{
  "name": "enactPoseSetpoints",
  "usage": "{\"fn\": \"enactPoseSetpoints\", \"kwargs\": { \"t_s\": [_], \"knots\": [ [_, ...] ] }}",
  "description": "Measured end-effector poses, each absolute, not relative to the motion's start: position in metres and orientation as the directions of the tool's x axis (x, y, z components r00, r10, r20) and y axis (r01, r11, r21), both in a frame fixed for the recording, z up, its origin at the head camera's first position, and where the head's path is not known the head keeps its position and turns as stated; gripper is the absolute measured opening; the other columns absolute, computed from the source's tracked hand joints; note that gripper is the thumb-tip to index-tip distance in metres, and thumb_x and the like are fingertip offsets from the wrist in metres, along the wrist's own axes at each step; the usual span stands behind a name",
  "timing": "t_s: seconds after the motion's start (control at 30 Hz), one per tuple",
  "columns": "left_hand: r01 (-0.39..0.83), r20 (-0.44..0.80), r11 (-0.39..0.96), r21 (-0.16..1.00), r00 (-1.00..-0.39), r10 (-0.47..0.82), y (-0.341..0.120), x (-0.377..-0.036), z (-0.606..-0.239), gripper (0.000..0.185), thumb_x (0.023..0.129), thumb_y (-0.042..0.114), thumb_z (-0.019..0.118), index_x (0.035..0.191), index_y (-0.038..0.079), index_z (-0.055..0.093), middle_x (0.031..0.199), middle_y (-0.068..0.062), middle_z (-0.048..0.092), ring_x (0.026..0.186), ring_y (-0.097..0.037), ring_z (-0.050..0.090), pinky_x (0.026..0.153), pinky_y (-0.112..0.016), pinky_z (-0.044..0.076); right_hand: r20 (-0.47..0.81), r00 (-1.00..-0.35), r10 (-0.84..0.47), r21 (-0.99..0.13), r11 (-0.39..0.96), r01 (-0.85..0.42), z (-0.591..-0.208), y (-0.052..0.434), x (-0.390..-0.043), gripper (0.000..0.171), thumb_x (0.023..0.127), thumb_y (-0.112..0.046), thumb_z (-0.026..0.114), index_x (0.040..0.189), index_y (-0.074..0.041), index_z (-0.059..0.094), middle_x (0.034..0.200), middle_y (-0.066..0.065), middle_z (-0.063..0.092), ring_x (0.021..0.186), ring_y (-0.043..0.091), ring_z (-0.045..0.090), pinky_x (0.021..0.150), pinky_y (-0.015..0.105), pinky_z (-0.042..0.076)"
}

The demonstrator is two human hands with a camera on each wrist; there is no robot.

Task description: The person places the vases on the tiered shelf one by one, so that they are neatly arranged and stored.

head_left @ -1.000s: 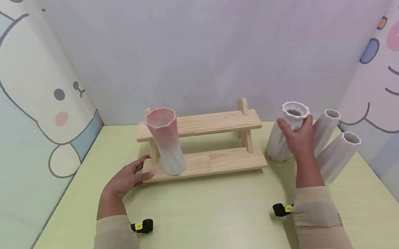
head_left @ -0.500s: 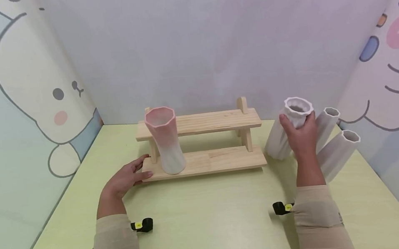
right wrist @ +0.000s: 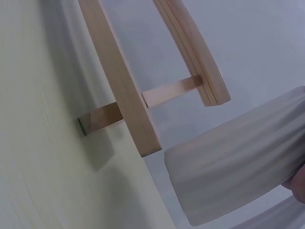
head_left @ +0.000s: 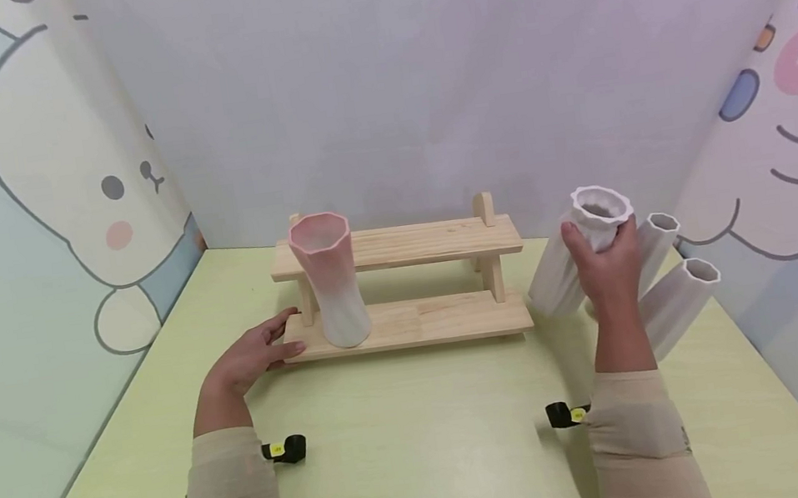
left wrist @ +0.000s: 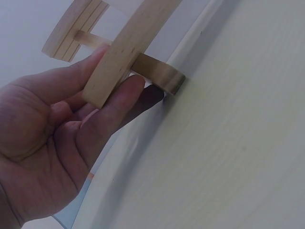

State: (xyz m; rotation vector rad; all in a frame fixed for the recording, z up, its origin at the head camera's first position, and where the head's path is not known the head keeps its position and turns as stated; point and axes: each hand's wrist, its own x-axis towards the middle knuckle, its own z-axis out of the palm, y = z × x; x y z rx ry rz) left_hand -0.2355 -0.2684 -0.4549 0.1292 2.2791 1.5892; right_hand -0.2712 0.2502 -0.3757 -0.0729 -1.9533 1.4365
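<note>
A two-tier wooden shelf (head_left: 446,320) stands on the table, and my left hand (head_left: 250,359) grips the left end of its lower board. The left wrist view shows the thumb and fingers on opposite faces of that board end (left wrist: 116,71). On the lower tier, at the left, stands a pink-to-white vase (head_left: 339,290). My right hand (head_left: 609,263) holds a white fluted vase (head_left: 555,275) just below its wavy rim. That vase leans, its base toward the shelf; in the right wrist view its base (right wrist: 190,191) is close to the lower board's right end.
Two more white vases, one behind (head_left: 656,249) and one in front (head_left: 679,305), stand right of my right hand and are partly hidden by it. A grey wall (head_left: 379,100) rises behind the shelf. Cartoon-printed walls flank the table (head_left: 425,447).
My right hand and the white vase have shifted slightly up and to the right in the head view. The left hand, the shelf and the pink vase stay put.
</note>
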Motion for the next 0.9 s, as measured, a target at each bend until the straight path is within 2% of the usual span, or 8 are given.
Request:
{"fn": "enactPoseSetpoints", "kwargs": {
  "t_s": [0.37,0.9],
  "knots": [
    [-0.142,-0.250,0.338,0.930,-0.920,0.302,-0.261,-0.225,-0.431,0.077,0.087,0.023,0.065,0.149,0.016,0.020,0.152,-0.007,0.019,0.116,-0.026,0.049,0.094,-0.041,0.043,0.529,-0.740,0.415,-0.841,0.373,-0.392,-0.361,0.245,-0.263,0.060,0.073,-0.032,0.076,0.127,-0.027,0.048,0.110,-0.002,0.056,0.095,0.012,0.050,0.082,0.023,0.039],
    [-0.146,-0.260,0.359,0.922,-0.921,0.291,-0.261,-0.227,-0.432,0.078,0.087,0.026,0.066,0.149,0.017,0.019,0.152,-0.007,0.019,0.117,-0.026,0.048,0.095,-0.044,0.041,0.501,-0.770,0.395,-0.843,0.423,-0.332,-0.355,0.231,-0.257,0.056,0.074,-0.038,0.074,0.124,-0.029,0.050,0.104,-0.003,0.059,0.090,0.011,0.053,0.075,0.024,0.041]
  ]
}}
